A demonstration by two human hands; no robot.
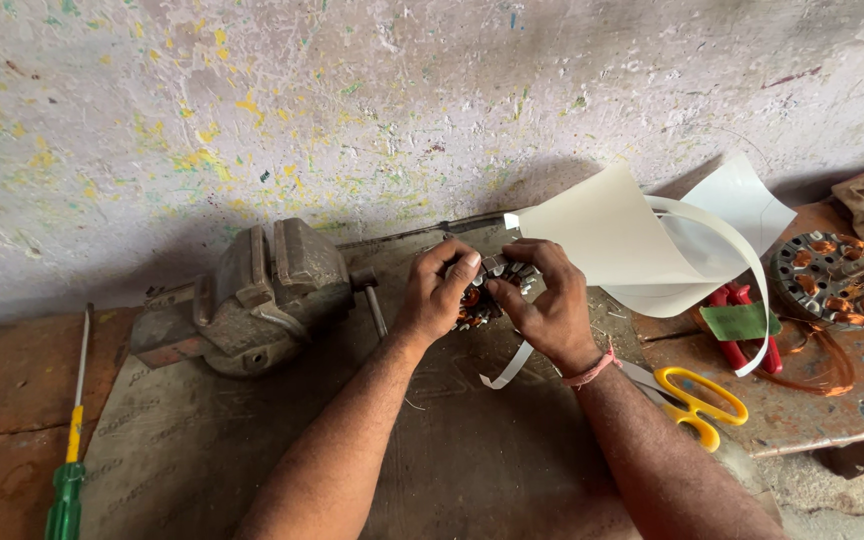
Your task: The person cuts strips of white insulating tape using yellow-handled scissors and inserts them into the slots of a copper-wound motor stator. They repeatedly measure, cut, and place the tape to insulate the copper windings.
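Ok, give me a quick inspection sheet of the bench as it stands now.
Surface: worn brown bench, scuffed.
Job's things: small wound stator held up in both hands; white paper strip hanging below it.
Clutter: bench vise, green screwdriver, yellow scissors, curled white sheet, red pliers, second stator.
Grippers: left hand and right hand both grip the stator.
Cables: loose copper wire at right.
Surroundings: paint-flecked wall.

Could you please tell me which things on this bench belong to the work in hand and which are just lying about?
In hand:
left hand and right hand gripping the small wound stator
white paper strip hanging below it

Lying about:
bench vise
green screwdriver
yellow scissors
curled white sheet
second stator
red-handled pliers
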